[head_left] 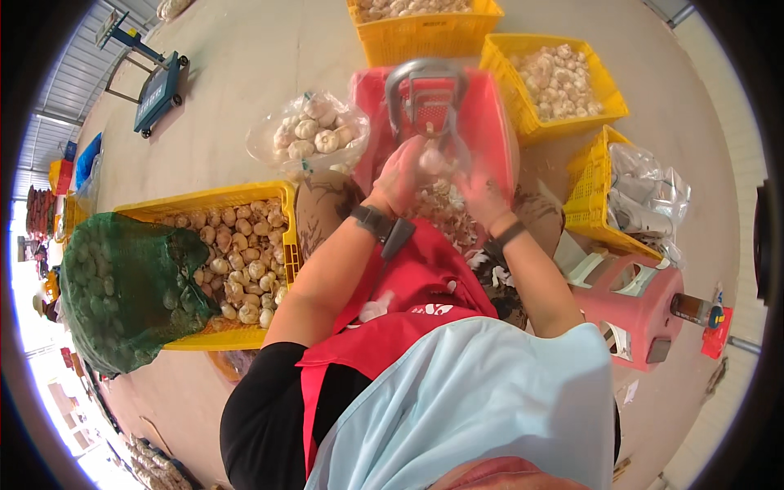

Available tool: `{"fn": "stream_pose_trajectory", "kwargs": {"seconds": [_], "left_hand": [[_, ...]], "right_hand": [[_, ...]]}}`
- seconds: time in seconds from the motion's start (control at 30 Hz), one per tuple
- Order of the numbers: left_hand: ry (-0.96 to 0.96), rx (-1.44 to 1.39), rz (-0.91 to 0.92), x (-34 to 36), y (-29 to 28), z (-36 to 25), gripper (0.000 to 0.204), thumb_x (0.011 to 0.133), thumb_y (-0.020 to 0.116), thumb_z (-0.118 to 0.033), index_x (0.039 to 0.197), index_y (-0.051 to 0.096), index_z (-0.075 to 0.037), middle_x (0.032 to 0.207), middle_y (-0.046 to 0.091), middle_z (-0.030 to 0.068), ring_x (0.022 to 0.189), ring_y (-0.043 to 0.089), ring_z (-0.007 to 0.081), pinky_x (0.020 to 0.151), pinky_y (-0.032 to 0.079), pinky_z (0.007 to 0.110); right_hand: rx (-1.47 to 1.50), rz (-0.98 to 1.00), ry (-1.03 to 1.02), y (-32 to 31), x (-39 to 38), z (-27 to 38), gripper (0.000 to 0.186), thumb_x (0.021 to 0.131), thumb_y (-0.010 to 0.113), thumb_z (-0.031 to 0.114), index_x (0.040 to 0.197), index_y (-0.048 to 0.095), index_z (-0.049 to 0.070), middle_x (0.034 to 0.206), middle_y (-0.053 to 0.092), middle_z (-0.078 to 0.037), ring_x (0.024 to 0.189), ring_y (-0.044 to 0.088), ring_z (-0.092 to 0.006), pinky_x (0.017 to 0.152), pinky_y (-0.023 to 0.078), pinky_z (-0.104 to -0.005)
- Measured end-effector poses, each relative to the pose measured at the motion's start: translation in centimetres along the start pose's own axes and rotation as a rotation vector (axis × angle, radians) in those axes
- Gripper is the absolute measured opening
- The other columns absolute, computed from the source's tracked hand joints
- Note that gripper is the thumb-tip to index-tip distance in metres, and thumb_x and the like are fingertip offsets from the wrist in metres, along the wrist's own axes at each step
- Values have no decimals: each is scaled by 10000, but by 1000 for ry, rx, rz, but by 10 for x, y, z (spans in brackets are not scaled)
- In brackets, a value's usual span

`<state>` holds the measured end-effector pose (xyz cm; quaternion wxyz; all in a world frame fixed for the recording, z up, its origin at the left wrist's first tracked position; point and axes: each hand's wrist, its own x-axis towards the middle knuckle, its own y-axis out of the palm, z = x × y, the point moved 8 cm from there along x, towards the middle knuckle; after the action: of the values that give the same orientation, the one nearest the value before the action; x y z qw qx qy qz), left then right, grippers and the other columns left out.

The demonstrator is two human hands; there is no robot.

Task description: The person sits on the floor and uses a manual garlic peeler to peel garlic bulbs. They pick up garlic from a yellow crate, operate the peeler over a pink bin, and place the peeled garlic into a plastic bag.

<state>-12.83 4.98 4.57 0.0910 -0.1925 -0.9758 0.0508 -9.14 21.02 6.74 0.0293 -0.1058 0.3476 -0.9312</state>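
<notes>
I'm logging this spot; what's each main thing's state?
Left hand: at garlic bulb, grip blurred
Right hand: at garlic bulb, grip blurred
Garlic bulb: between hands, blurred
Pink tub: holding peelings
Clear bag: filled with bulbs
Left crate: filled with bulbs
Green net bag: filled, overlapping left crate
Top crate: holding garlic
Upper right crate: holding garlic
Right crate: holding clear plastic
Blue scale: standing

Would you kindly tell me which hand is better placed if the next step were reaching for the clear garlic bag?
Probably the left hand: it is nearer the clear garlic bag, which sits left of the pink tub; the right hand is farther across.
</notes>
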Motion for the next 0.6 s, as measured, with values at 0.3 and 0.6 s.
{"fn": "stream_pose_trajectory", "kwargs": {"seconds": [0.3, 0.6], "left_hand": [[-366, -1066, -71, -52, 10, 2, 494, 926, 543, 2, 1397, 394, -14, 1342, 538, 136, 1210, 552, 261, 958, 507, 399], [-325, -360, -138, -78, 10, -19, 560, 895, 666, -159, 1374, 426, 3, 1193, 585, 76, 1066, 565, 151, 898, 486, 289]], "right_hand": [[-53, -195, -287, 10, -29, 83, 683, 776, 779, 270, 1331, 462, 29, 1272, 509, -191, 1152, 507, -375, 983, 420, -449], [1265, 14, 271, 64, -25, 14, 566, 1012, 379, 518, 1289, 493, 38, 1221, 581, -102, 1085, 562, -162, 950, 458, -303]]}}
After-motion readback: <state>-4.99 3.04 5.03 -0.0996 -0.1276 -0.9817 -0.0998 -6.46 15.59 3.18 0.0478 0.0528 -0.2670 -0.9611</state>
